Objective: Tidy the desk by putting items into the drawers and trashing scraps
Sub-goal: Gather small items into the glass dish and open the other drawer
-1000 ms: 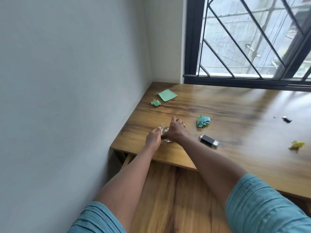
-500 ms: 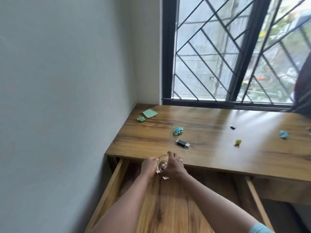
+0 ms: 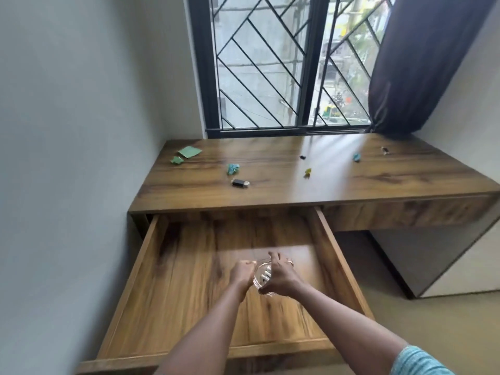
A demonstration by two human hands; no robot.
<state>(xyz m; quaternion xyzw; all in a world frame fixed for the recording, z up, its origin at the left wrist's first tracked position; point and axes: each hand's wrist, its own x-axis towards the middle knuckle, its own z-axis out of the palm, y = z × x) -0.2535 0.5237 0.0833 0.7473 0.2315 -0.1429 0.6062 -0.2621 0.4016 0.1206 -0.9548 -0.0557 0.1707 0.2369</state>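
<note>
While both hands, right hand with fingers curled round a glass bowl, left hand fisted beside it, hover over the open drawer, setting it down gently likely comes next.

Wooden counter is set against barred window; grey wall left, dark curtain right, daylight reflected.

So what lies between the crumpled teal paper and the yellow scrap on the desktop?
Nothing. In the head view the wood between the crumpled teal paper and the yellow scrap is bare; the black USB stick sits nearer the front edge, below that line.
</note>
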